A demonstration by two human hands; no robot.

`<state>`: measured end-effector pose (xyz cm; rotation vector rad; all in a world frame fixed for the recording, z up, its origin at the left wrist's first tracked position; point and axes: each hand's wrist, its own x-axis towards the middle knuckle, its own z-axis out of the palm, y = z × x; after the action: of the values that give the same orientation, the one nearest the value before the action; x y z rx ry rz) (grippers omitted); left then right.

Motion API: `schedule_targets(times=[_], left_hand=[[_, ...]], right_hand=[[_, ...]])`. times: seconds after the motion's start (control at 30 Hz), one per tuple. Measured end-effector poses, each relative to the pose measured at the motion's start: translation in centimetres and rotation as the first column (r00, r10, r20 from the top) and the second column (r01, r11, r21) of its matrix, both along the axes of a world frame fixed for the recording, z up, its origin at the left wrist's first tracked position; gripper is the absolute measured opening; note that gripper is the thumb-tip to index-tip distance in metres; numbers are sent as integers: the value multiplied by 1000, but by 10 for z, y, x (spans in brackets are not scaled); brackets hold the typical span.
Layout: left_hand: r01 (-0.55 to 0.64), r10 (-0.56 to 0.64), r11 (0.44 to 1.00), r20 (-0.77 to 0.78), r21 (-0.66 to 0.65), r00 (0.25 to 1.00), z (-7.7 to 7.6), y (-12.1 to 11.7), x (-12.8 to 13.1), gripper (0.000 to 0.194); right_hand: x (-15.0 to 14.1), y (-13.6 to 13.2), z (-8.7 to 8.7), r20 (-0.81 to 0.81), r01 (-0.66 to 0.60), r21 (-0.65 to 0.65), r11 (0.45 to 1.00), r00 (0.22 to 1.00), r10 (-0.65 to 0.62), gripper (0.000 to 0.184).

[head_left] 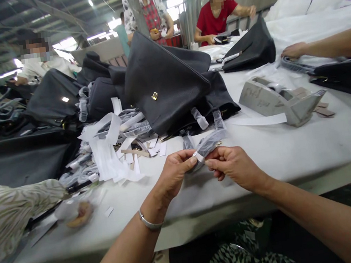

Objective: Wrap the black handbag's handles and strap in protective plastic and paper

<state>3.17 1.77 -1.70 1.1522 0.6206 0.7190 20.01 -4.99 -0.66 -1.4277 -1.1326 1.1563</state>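
Observation:
Close to the table's front edge, my left hand (179, 165) and my right hand (231, 165) pinch a plastic-wrapped bag strap (210, 141) between thumbs and fingers. A small white strip (198, 157) wraps around the strap, right between my fingertips. Just behind my hands lies a black handbag (166, 81) with a gold clasp (155, 96). More wrapped strap ends (199, 118) stick out at its near side. To the left of the bag is a pile of white paper strips (107, 152) and wrapped straps.
A grey tape dispenser (281, 97) stands on the white-covered table (293, 151) at right. Several black bags (52, 95) are heaped at left. A co-worker's patterned sleeve (19, 210) reaches in from the left, another person's hand (295, 50) from the right. Several people work across the table.

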Motion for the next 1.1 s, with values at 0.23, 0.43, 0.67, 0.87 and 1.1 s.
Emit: schedule_targets(times=[0.23,0.43,0.67,0.87,1.1], left_hand=[[-42,44,998,33,-54,999,-2,-3,-2,31],[-46,47,998,31,-37,998,0,-5,-1,31],[-112,112,993,25,-23,993,5,-11,5,35],[-283,286,958,67,-48,956,2,-16,16,33],[-282,282,959,42,13,959,-4,-25,22,32]], right_hand=[[-8,-4,-4,-136,38,-38,999,990,-43,16],[-4,-4,-9,-292,50,-118,992,953,-83,28],[6,4,-24,-255,109,-90,990,958,-128,33],[7,-27,-22,-199,302,2,953,934,-295,28],[-15,-51,-13,-426,283,-150,947,846,-320,49]])
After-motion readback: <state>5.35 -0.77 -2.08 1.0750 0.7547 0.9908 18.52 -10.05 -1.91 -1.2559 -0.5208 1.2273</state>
